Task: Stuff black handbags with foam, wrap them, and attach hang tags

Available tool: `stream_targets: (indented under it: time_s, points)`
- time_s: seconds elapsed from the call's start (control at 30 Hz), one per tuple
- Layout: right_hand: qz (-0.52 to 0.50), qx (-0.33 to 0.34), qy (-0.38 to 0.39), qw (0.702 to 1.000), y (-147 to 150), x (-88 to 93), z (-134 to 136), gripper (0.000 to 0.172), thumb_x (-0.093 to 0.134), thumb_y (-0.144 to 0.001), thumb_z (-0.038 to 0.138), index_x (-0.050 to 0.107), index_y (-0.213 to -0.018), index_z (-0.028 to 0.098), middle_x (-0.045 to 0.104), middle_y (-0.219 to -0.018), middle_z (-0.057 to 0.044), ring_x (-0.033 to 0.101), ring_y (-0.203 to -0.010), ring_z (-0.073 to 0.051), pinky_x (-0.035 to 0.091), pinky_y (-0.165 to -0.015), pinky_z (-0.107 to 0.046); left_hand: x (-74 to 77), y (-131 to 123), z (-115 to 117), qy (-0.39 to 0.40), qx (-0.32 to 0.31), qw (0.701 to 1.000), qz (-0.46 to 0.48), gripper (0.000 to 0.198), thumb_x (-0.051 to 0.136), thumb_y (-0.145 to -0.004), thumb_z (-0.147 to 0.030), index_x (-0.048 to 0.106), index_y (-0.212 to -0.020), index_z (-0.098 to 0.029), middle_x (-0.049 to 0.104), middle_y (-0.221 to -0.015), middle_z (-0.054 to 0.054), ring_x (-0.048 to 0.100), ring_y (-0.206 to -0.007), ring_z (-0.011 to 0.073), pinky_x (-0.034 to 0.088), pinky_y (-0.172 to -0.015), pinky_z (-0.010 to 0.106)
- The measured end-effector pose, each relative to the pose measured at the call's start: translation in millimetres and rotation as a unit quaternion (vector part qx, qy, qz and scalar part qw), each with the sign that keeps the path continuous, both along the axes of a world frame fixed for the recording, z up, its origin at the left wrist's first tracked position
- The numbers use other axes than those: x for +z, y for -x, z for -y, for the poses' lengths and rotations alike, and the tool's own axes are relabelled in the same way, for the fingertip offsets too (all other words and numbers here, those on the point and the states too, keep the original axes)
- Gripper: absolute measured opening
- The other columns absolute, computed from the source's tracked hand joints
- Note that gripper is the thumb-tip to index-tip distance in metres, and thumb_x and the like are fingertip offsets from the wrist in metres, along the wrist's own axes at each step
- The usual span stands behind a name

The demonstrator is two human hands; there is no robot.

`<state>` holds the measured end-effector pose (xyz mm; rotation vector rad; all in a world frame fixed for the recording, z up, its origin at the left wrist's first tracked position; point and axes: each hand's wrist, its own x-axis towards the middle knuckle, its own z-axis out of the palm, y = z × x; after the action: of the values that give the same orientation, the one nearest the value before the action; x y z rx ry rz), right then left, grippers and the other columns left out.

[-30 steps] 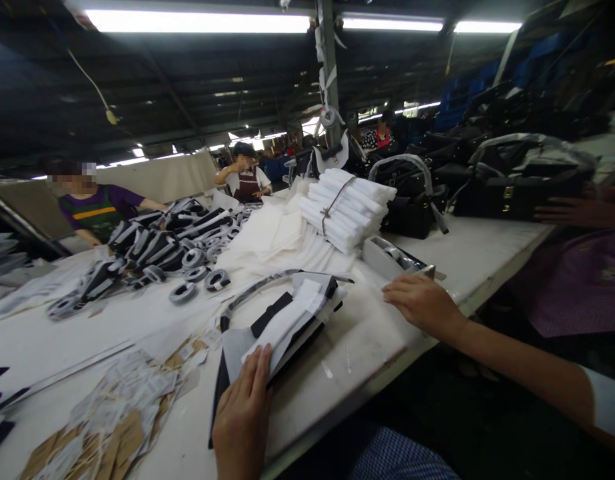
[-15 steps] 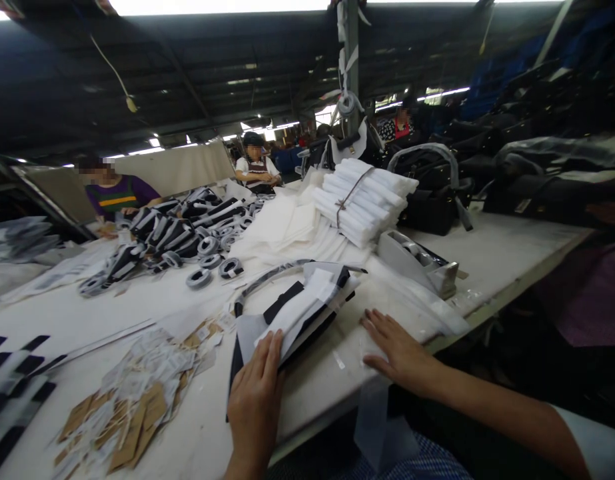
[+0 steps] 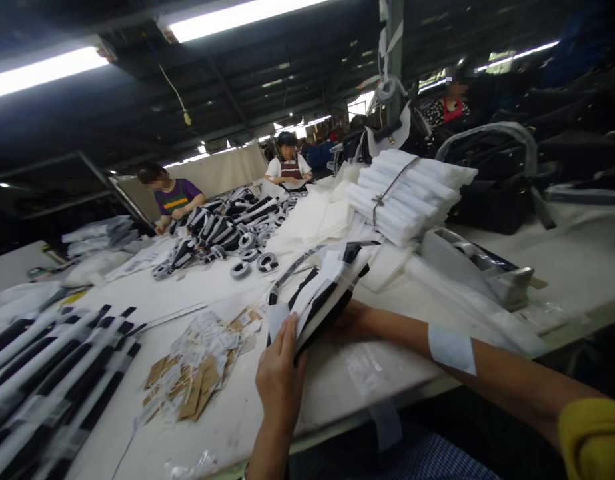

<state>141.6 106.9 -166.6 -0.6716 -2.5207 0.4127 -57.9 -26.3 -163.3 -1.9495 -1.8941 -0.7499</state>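
Observation:
A black handbag [image 3: 332,290], partly covered with white sheets and with a wrapped handle [image 3: 293,272], is tilted up on the white table. My left hand [image 3: 283,363] grips its near left end, fingers over the white sheet and thumb at the side. Reaching in from the right, my right hand [image 3: 348,316] is at the bag's underside. The bag covers its fingers, so their grip cannot be made out. A pale patch [image 3: 452,347] shows on my right forearm.
Left of the bag lie paper tags [image 3: 204,383]; black-and-white wrapped strips [image 3: 62,373] lie further left. Behind are wrapped coils [image 3: 240,269] and a tied white bundle [image 3: 404,193]. A grey-white holder [image 3: 480,270] stands right. Co-workers sit across the table.
My right hand has gone from the tabletop beside the handbag to its underside. The bag has tipped up, with my left hand still on its near end. The view has shifted.

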Motion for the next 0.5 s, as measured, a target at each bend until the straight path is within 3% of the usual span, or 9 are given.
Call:
stream_targets:
  time_s: [0.13, 0.23, 0.3, 0.4, 0.5]
  points:
    - [0.023, -0.05, 0.0, 0.998, -24.6, -24.3, 42.0, 0.047, 0.055, -0.096, 0.033, 0.057, -0.138, 0.012, 0.054, -0.144, -0.017, 0.045, -0.136, -0.034, 0.034, -0.117, -0.051, -6.9, 4.5, -2.6, -0.018, -0.003, 1.0, 0.003, 0.084, 0.075, -0.077, -0.009, 0.039, -0.15, -0.03, 0.065, -0.133, 0.005, 0.069, -0.1, 0.0254, 0.056, -0.086, 0.035]
    - [0.066, -0.044, 0.013, 0.997, -38.2, -37.2, 69.1, 0.069, 0.055, -0.094, 0.054, 0.045, -0.148, 0.011, 0.044, -0.151, -0.021, 0.039, -0.141, -0.037, 0.033, -0.116, -0.058, -11.3, 3.5, -4.3, -0.038, -0.025, 0.999, -0.007, 0.082, 0.073, -0.077, -0.007, 0.04, -0.149, -0.028, 0.063, -0.137, 0.005, 0.068, -0.106, 0.0257, 0.055, -0.09, 0.035]
    - [0.079, -0.018, 0.005, 0.997, -34.6, -37.4, 70.8, 0.072, 0.055, -0.093, 0.057, 0.044, -0.148, 0.013, 0.043, -0.152, -0.02, 0.038, -0.142, -0.036, 0.032, -0.116, -0.058, -11.5, -0.3, -5.2, -0.059, -0.043, 0.997, -0.018, 0.078, 0.069, -0.08, -0.006, 0.041, -0.149, -0.026, 0.061, -0.139, 0.005, 0.067, -0.109, 0.0251, 0.053, -0.091, 0.034]
    - [0.019, 0.011, -0.055, 0.998, -21.5, -31.2, 60.4, 0.05, 0.055, -0.096, 0.044, 0.058, -0.134, 0.012, 0.06, -0.135, -0.019, 0.052, -0.13, -0.033, 0.042, -0.11, -0.054, -8.4, -9.1, -4.8, -0.092, -0.071, 0.993, -0.038, 0.066, 0.061, -0.086, -0.007, 0.043, -0.147, -0.022, 0.06, -0.14, 0.006, 0.065, -0.116, 0.0232, 0.051, -0.092, 0.033]
    - [-0.08, 0.078, -0.152, 0.982, -18.8, -24.8, 63.5, 0.029, 0.05, -0.098, 0.027, 0.067, -0.115, 0.011, 0.072, -0.11, -0.016, 0.065, -0.106, -0.028, 0.054, -0.093, -0.045, -4.9, -19.0, -0.9, -0.126, -0.091, 0.986, -0.06, 0.052, 0.052, -0.094, -0.011, 0.047, -0.145, -0.019, 0.06, -0.14, 0.006, 0.063, -0.12, 0.0211, 0.05, -0.091, 0.033]
